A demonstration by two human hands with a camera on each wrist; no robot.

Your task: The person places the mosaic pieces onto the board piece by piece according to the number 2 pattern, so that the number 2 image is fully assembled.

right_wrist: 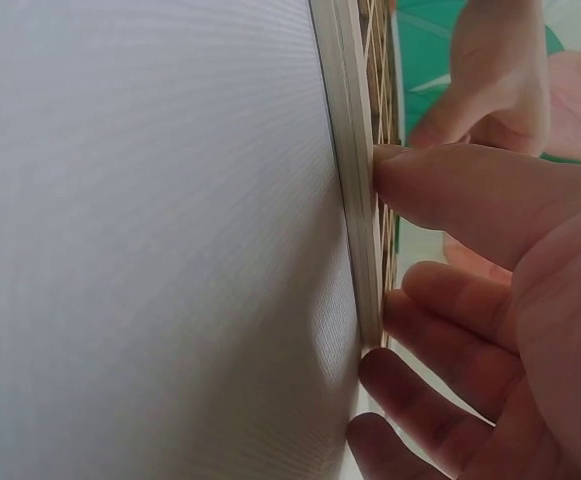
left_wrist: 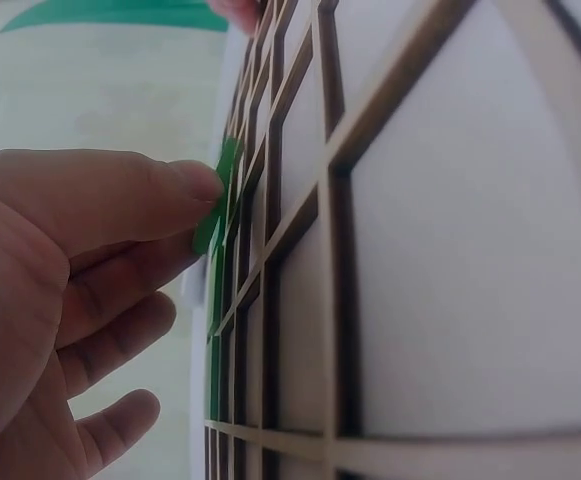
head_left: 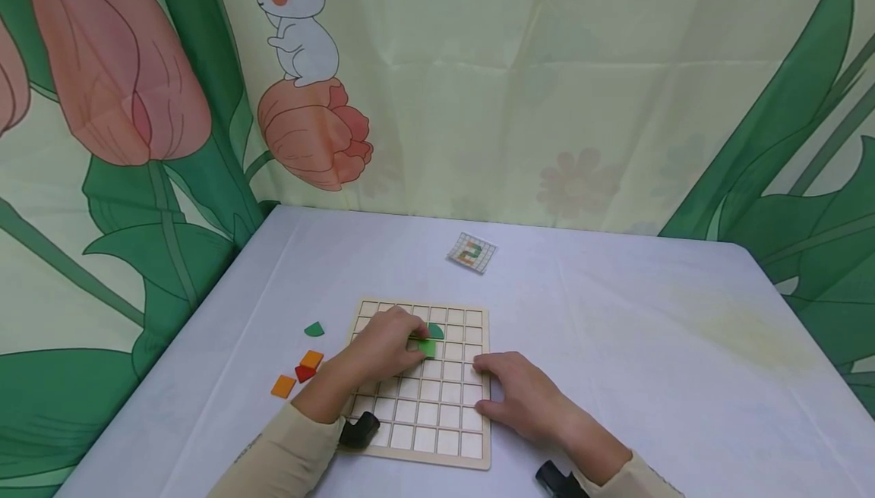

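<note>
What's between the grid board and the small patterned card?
Just bare white tablecloth: in the head view, no piece lies between the far edge of the grid board and the small patterned card.

The light-green tile (head_left: pixel 428 348), apparently square, is pinched at the far half of the pale wooden grid board (head_left: pixel 437 459), which lies flat.

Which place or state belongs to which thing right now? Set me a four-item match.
1. left hand
2. right hand
3. grid card
4. red piece

A. beyond the board's far edge
B. at the board's right edge
C. between two orange pieces
D. pinching a green piece

Pairs: 1-D, 2-B, 3-A, 4-C
</note>
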